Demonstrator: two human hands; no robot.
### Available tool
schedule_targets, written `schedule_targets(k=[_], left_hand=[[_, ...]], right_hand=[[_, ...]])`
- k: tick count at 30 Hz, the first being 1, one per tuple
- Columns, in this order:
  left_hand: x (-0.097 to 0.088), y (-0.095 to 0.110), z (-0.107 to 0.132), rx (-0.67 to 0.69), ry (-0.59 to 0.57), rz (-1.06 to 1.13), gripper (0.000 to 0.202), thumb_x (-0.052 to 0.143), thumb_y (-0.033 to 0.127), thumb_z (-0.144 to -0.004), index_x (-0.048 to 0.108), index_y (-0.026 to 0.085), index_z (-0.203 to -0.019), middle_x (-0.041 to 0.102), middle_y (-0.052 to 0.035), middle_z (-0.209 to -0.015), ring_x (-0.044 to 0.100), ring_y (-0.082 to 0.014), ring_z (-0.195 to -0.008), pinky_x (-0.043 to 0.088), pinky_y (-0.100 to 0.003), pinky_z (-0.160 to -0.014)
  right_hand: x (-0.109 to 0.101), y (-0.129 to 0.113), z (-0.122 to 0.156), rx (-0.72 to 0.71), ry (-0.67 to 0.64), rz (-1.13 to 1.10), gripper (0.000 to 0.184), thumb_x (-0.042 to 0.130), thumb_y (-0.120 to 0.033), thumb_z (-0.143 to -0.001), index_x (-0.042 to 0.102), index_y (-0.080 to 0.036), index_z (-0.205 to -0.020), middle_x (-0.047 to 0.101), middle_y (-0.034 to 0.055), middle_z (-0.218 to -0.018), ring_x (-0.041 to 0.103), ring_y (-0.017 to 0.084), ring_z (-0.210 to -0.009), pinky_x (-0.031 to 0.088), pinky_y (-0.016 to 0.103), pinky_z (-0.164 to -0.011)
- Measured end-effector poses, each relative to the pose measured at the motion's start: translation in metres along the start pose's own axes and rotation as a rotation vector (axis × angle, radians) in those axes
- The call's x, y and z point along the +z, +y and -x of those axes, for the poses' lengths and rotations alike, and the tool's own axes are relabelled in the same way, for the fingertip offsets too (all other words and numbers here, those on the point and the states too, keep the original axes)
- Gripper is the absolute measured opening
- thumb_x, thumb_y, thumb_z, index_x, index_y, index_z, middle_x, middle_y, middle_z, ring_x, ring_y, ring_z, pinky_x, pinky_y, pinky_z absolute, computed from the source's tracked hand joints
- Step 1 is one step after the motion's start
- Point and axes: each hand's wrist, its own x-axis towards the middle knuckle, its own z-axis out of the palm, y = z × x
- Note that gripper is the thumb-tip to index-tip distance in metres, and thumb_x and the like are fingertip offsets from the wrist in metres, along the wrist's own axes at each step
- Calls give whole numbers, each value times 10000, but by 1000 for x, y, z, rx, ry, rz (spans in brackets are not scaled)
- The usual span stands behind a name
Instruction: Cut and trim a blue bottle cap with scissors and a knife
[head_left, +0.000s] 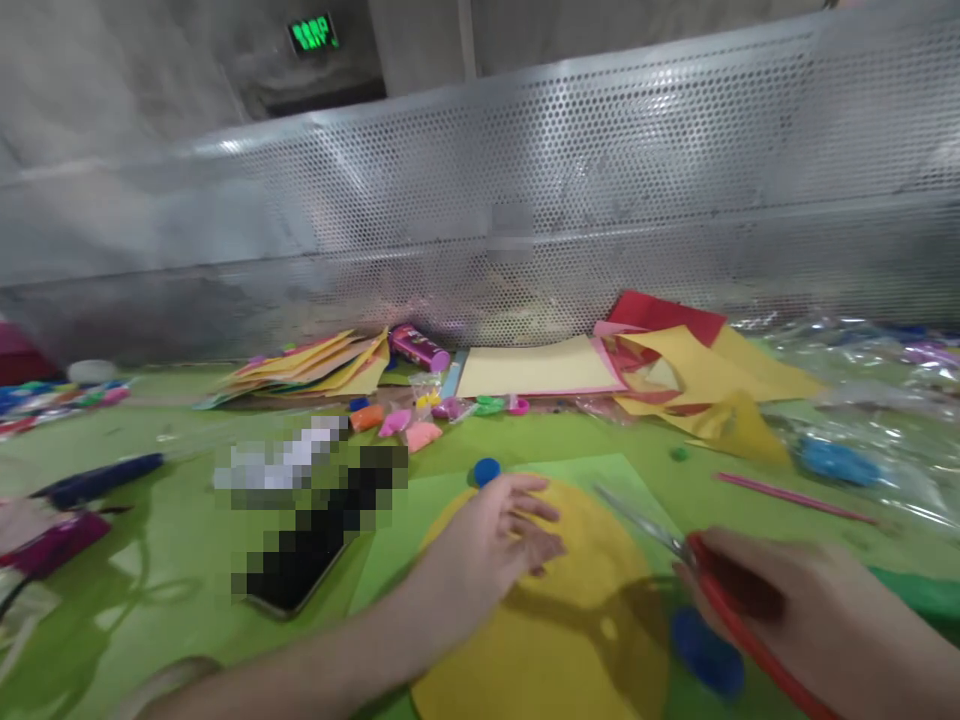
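Observation:
My left hand (517,525) is over the upper part of a round yellow paper disc (540,650), fingers apart and slightly curled, holding nothing I can see. Under the disc lies a light green paper sheet (611,475). At the right, my right hand (795,600) is closed round the red handles of a pair of scissors (697,560). Their metal blades point up and left, above the disc's right edge. A small blue lid (487,471) sits just beyond my left hand. Near the right hand is a blurred dark blue round piece (707,650).
Left of the disc lies a dark phone-like object (307,560), partly pixelated. Clay packets (395,422), a purple tube (418,348) and paper sheets (532,368) line the back before a perforated metal panel (480,210). A pink stick (795,498) and clear plastic bags (900,430) are at right.

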Motion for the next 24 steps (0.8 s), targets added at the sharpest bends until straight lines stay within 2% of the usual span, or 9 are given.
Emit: schedule_targets(k=[3,5,6,7,8,11,16,20,24], left_hand=[[13,3,8,124,-6,-188,416,646,332,-886,522,189,-1257,556,-156,-1338,495,-327,-1257,328,-551,-1100],[29,8,11,454,-208,-496,453,581,330,-937,489,191,-1358,561,-144,-1376,478,-327,-1288,330,-520,-1113],[39,12,11,555,-272,-581,498,597,332,-927,481,146,-1375,569,-167,-1368,492,-339,-1275,357,-509,-1102],[48,16,9,566,-306,-656,551,645,339,-893,491,94,-1363,575,-198,-1350,505,-359,-1254,388,-507,-1079],[57,19,6,530,-335,-739,595,682,341,-868,493,59,-1357,559,-225,-1359,493,-385,-1259,394,-528,-1073],[74,27,-9,380,-355,-787,428,725,304,-837,607,75,-1179,620,-208,-1215,543,-387,-1154,440,-553,-1004],[71,22,-27,269,-341,-629,147,613,133,-864,618,136,-1011,672,-129,-1069,615,-272,-1015,490,-418,-934],[57,11,-21,225,-261,-515,139,556,209,-890,591,191,-1023,699,-65,-1015,649,-216,-924,509,-344,-855],[42,2,-11,162,-100,-407,268,538,211,-851,532,198,-1119,694,-80,-1025,650,-213,-850,500,-344,-767]], right_hand=[[0,-6,-13,121,-87,70,252,569,-364,-927,594,-217,-725,566,-29,-587,510,136,-483,424,276,-486],[2,-8,-20,209,-153,69,253,606,-403,-983,623,-175,-876,612,-16,-776,583,129,-640,518,294,-624],[1,-9,-23,239,-182,43,234,613,-396,-986,633,-168,-936,633,2,-855,606,138,-697,538,312,-663],[0,-10,-25,267,-199,8,233,616,-396,-988,636,-163,-988,641,15,-918,623,149,-747,550,327,-693],[-2,-10,-26,290,-206,-34,237,618,-394,-986,640,-161,-1021,646,24,-963,635,165,-785,557,340,-709],[-11,-8,-26,338,-186,-182,265,613,-408,-987,638,-154,-1061,646,29,-998,645,186,-821,564,350,-715],[-19,-1,-24,317,-158,-384,267,601,-409,-996,625,-153,-1069,641,21,-941,635,154,-739,559,311,-646],[-18,0,-20,177,-112,-395,277,597,-426,-996,622,-152,-964,609,-12,-825,595,128,-649,527,276,-588],[-20,-4,-13,-90,-72,-309,300,588,-422,-984,552,-180,-810,510,-54,-680,493,104,-545,433,240,-510]])
